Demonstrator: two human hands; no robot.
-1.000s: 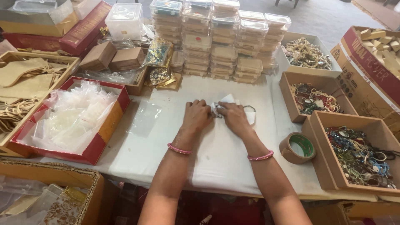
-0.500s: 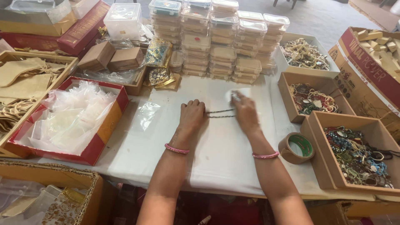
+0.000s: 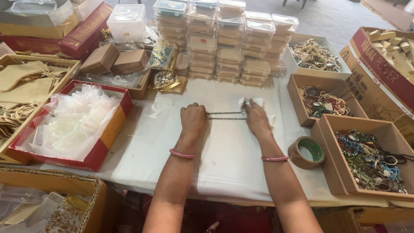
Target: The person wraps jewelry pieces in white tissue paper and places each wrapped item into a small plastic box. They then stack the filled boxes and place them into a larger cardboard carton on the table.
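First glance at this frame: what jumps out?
Both hands at table centre: left hand and right hand pull a dark beaded chain taut between them on the white cloth. Stacked clear plastic boxes stand behind; a red tray of clear pouches sits left.

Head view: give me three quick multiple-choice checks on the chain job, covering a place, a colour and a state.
1. Where is the roll of tape?
A. by the right forearm
B. in the red box
C. on the stacked boxes

2. What colour are the wrist bangles?
A. green
B. pink
C. black

3. How is the chain?
A. coiled
B. stretched straight
C. bagged

A: it sits on the white cloth beside that arm.
B: both show pink.
B: the left hand and right hand pull it taut.
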